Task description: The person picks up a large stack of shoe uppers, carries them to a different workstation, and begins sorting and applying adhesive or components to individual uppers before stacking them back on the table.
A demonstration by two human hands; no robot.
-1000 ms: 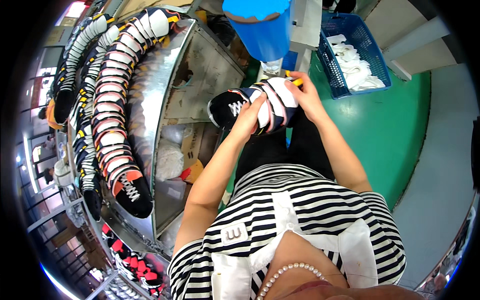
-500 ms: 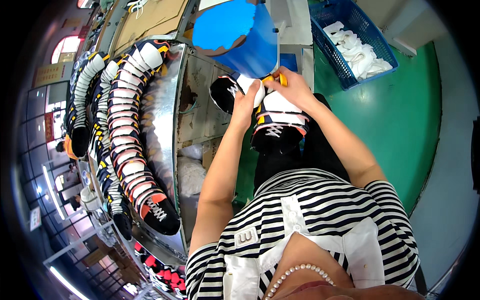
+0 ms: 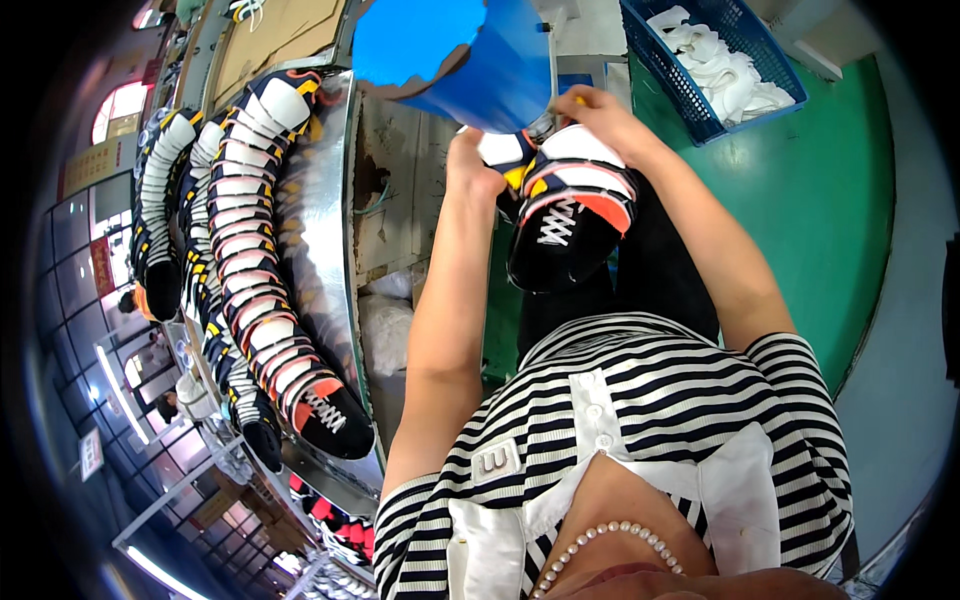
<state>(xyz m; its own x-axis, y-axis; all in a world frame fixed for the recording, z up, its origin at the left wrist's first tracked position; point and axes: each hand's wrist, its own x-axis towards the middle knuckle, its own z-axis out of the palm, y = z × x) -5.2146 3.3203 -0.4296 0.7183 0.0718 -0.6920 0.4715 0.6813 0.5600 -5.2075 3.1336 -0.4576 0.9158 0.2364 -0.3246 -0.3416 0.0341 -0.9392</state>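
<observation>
A shoe upper (image 3: 505, 148) in white, navy and yellow is gripped by my left hand (image 3: 474, 168), just below a large blue drum-shaped cover (image 3: 520, 80). My right hand (image 3: 608, 125) has its fingers bent in a pinch at a small yellow piece beside the cover's lower edge. Whether that piece belongs to the same upper is hidden. Over my lap hangs a short stack of similar uppers (image 3: 562, 235), black at the toe with white laces and coral lining, close under both hands.
Long curved rows of nested uppers (image 3: 250, 215) lie on a shiny metal table (image 3: 325, 220) at the left. A blue crate (image 3: 690, 110) holding white pieces (image 3: 725, 75) stands on the green floor (image 3: 800, 220) at the far right. Brown cardboard (image 3: 275, 45) lies at the far left.
The black-toed upper at my left hand has swung up under the blue cover, its toe now out of sight. Both hands have moved slightly farther away, the left also leftward.
</observation>
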